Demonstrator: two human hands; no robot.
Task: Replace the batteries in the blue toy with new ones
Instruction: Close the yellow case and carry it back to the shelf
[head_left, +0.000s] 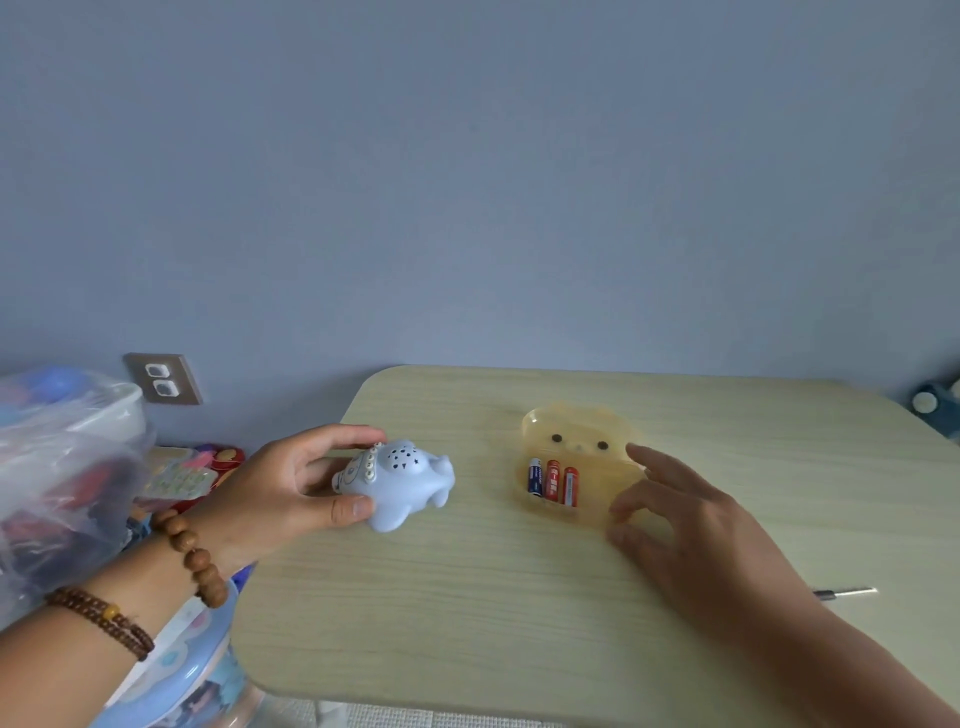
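Observation:
A light blue animal-shaped toy with star-shaped holes on its back rests on the left part of the pale wooden table. My left hand grips its left end between thumb and fingers. To the right lies a translucent yellow bear-faced tray holding three batteries, one blue and two red. My right hand hovers with spread fingers at the tray's right edge, holding nothing.
A thin screwdriver lies near the table's right edge, partly behind my right arm. Left of the table stand a plastic bag of toys, colourful toys on the floor and a blue stool. A wall socket sits behind.

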